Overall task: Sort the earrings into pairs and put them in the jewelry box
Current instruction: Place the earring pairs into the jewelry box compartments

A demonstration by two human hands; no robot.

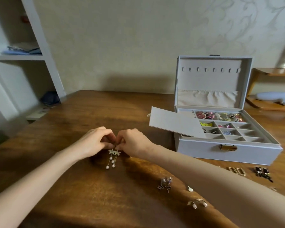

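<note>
1. Both forearms reach in from the near edge of the bench (72, 191) and meet at its middle. The left hand (95, 141) and right hand (132, 143) are knuckles-up with fingers curled in, fingertips nearly touching each other.
2. Between those fingertips, each hand pinches the top of the flower drop earrings (113, 156), which sit side by side, touching.
3. The earrings' long axis runs from far to near: hooks under the fingers, pale flowers just below, thin gold chains with pearl ends pointing at the near edge (whether they hang or lie flat on the wood I cannot tell).
4. The jewelry box (220, 152) stands toward the far right corner, lid upright, with colourful earrings in its far row and left compartments. A flat grey panel (174, 123) lies tilted across its left side.
5. Near the right edge lie silver snake earrings (165, 185), pearl hoop earrings (198, 203), gold oblong hoops (237, 171) and dark cluster earrings (262, 173).
6. The bench is dark brown wood. A white shelf unit (44, 46) stands at the left, against a pale patterned wall.
</note>
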